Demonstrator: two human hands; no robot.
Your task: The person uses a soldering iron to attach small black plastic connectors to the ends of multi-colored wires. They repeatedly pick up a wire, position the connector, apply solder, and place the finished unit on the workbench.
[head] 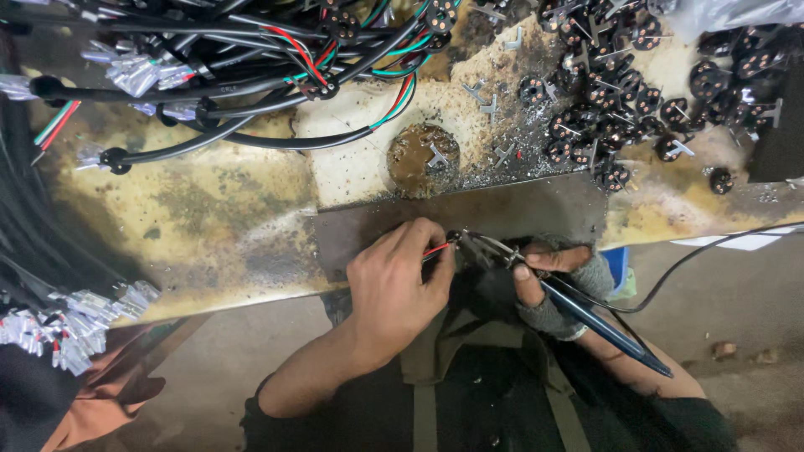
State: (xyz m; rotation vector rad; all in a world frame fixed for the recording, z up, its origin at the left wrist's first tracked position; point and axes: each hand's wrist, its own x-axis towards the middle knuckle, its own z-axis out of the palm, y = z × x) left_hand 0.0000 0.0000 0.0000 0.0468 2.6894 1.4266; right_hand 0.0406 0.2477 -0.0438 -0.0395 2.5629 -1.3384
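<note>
Two bare hands are working at the near edge of a stained, scorched surface [209,209]. Left hand [398,280] is pinching a thin red wire [435,249] between fingertips, closed on it, its tip meeting the point of a soldering iron [586,314]. Right hand [557,280], wearing a grey fingerless glove, is gripping the blue-handled iron like a pen, its black cord [695,255] trailing off to the right. Both hands are sitting close together over a dark metal plate [502,209] lying on the surface. Beyond them, black cables [234,75] with red, green and white cores are sprawling across the far left, while a heap of small black round connectors [611,100] is covering the far right. Clear-sleeved terminals [71,322] are lying at the left edge.
</note>
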